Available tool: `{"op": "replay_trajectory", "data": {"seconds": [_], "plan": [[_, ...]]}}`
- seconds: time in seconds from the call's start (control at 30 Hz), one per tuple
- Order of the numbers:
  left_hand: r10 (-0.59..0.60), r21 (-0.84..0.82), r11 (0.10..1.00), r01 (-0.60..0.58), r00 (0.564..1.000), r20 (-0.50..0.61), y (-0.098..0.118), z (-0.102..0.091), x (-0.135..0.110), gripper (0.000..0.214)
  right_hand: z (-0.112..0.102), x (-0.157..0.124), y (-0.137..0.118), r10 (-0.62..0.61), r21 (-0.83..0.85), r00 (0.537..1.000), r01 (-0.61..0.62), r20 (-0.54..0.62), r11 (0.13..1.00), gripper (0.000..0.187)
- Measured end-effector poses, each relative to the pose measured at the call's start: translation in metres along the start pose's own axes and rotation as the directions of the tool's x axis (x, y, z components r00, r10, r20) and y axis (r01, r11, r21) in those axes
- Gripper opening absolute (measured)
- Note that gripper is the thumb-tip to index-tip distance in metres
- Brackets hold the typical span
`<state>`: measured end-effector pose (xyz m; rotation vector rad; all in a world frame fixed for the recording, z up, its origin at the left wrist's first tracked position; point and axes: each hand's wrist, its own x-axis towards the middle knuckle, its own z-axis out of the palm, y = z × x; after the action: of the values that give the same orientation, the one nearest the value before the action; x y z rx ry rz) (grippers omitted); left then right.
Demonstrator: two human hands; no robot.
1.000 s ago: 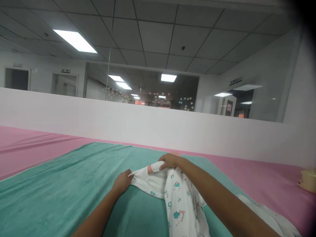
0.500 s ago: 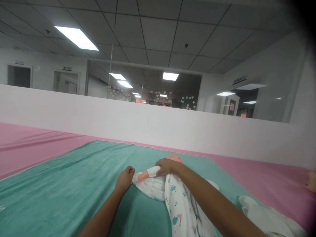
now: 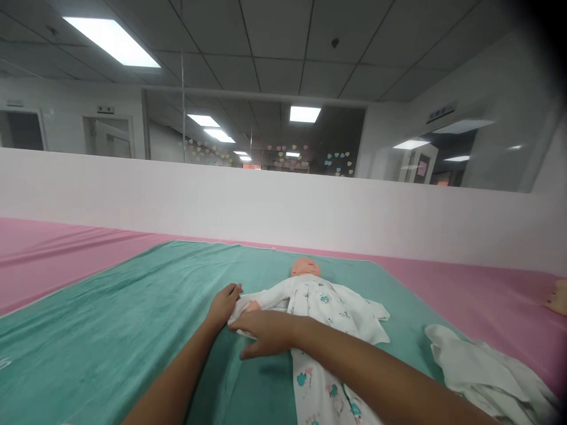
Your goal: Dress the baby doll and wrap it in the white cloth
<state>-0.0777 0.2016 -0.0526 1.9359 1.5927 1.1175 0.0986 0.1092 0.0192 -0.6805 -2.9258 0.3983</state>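
A baby doll lies on its back, its bare head [image 3: 305,267] at the far end. It wears a white printed baby garment [image 3: 325,301] spread over its body. One doll arm reaches left in a white sleeve [image 3: 277,293], with the doll's hand [image 3: 253,306] showing at the end. My left hand [image 3: 225,305] is closed on white cloth at the sleeve's end. Just right of it, my right hand [image 3: 268,332] lies over the cloth edge below the doll's hand, fingertips touching it and thumb apart. My right forearm hides part of the lower garment.
A teal sheet [image 3: 133,319] covers the pink mat [image 3: 57,248]. Crumpled white cloth [image 3: 487,366] lies at the right. A skin-coloured object [image 3: 557,297] is cut off by the right edge. Behind stands a low white wall [image 3: 248,206] with glass above.
My right hand has left the doll's upper arm and moved left and nearer, to the sleeve's end. The doll's head now shows fully. My left hand stays at the cloth.
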Motion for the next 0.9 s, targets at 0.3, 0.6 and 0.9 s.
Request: {"op": "replay_trajectory", "data": {"seconds": [0.3, 0.6, 0.9], "plan": [[0.364, 0.28, 0.873, -0.399, 0.916, 0.17, 0.027, 0.015, -0.028, 0.041, 0.001, -0.2, 0.097, 0.627, 0.32, 0.601, -0.545, -0.495, 0.775, 0.056], [0.205, 0.351, 0.89, -0.291, 0.943, 0.262, 0.058, 0.015, -0.042, 0.046, 0.032, -0.288, 0.178, 0.75, 0.231, 0.456, -0.759, -0.479, 0.609, 0.056], [0.299, 0.421, 0.854, -0.306, 0.951, 0.084, 0.063, 0.037, -0.032, 0.041, 0.031, -0.293, 0.188, 0.823, 0.349, 0.185, -0.839, -0.537, 0.417, 0.042]]}}
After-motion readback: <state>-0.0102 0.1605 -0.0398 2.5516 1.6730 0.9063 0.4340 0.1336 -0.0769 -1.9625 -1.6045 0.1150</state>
